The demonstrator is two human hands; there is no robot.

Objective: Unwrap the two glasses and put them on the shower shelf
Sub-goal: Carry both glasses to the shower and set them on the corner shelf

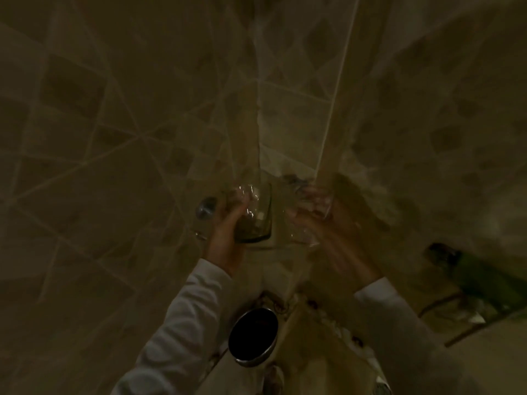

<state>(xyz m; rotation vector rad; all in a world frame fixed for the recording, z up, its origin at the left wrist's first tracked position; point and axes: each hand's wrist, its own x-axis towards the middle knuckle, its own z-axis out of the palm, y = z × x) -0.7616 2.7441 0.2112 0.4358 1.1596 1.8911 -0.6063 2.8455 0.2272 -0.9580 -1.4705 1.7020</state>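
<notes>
Head camera view, dim and smeared by motion, faces a corner where two tiled walls (114, 115) meet. A dark metal cup (253, 337) with a shiny rim stands low in the frame and serves as the landmark.

Straight above the metal cup, well apart from it, the left hand (228, 240) grips a tinted glass (255, 220). The thumb lies up its near side and the glass is roughly upright, bare of wrapping as far as the dim light shows.

Above and to the right of the metal cup, the right hand (330, 235) is heavily blurred. A clear glass (309, 212) shows against its fingertips, just beside the tinted one, but whether the fingers close round it cannot be told.

Above and left of the metal cup, close beside the left hand, a small round metal knob (206, 208) sits on the wall. Far to the right of the metal cup lies something green (479, 277), too blurred to name. White sleeves (182, 323) cover both forearms.
</notes>
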